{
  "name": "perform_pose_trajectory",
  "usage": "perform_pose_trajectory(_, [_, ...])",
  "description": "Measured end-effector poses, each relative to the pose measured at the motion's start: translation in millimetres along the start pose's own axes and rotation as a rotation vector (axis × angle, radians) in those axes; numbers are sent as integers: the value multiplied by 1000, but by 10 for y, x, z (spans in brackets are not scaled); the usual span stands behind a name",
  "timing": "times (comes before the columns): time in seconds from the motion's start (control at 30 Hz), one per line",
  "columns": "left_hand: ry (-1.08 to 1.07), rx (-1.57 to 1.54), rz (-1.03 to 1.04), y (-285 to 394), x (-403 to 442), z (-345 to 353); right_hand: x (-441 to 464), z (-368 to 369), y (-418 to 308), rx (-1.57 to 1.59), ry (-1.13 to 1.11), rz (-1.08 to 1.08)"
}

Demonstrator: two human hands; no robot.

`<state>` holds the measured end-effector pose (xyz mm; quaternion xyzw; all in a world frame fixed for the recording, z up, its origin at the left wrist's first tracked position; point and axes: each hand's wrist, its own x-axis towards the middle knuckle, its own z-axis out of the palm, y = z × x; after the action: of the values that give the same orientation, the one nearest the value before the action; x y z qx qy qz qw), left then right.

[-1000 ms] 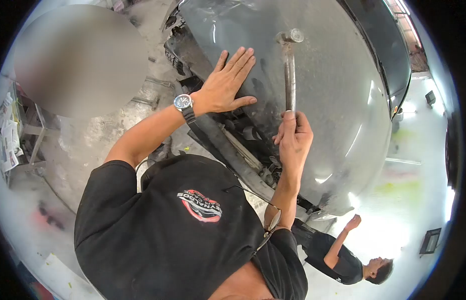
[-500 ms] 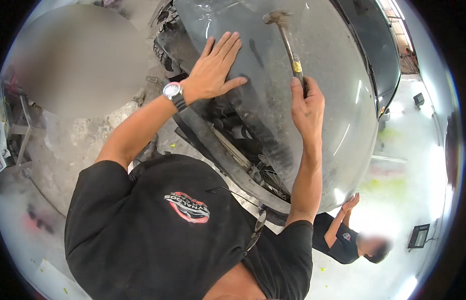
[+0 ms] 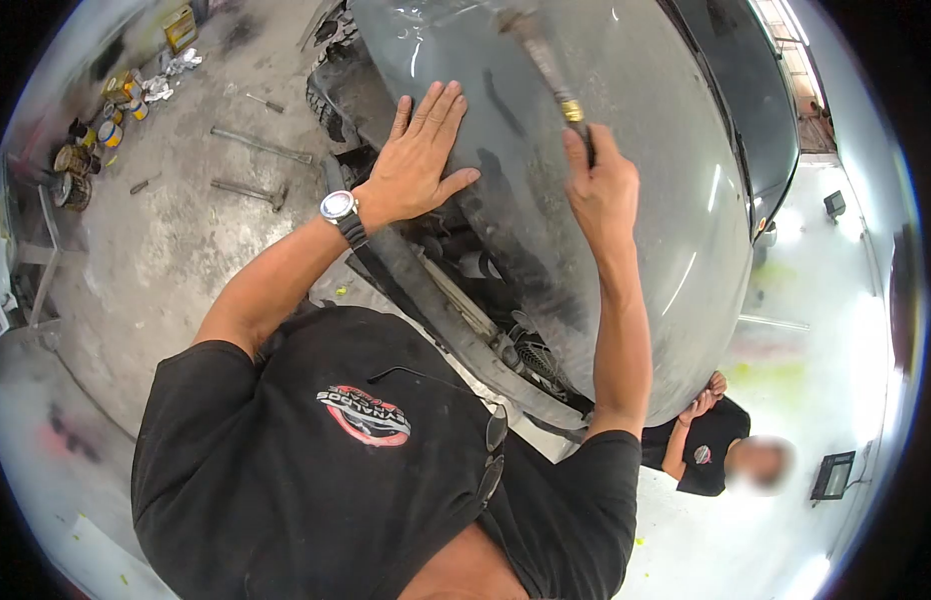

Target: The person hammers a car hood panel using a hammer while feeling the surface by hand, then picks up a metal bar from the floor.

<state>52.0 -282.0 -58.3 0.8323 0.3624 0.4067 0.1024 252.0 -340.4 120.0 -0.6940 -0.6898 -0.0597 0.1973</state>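
Swung leftward since the earlier frame, the hammer point(image 3: 548, 72) blurs over the hood point(image 3: 666, 180), its handle wrapped in the right hand point(image 3: 603, 190). The left hand point(image 3: 423, 155) lies spread on the hood's left part, gripping nothing. Left of the hood, tubs point(image 3: 110, 134) and tins point(image 3: 74, 160) stand on the floor point(image 3: 186, 235), contents unclear.

Hammer head point(image 3: 521, 22): blurred.
Handle point(image 3: 554, 80), lower end: hidden by right hand point(image 3: 604, 185).
Grey panel point(image 3: 636, 110): cut off at upper edge.
Container labels point(image 3: 110, 134): illegibly small.
Co-worker's head point(image 3: 761, 465): blurred.
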Motion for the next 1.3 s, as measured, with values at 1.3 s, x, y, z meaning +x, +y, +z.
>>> perform_pose_trajectory(1.3, [103,2,-208,80,-64,150,-491,9,-13,39,2,23])
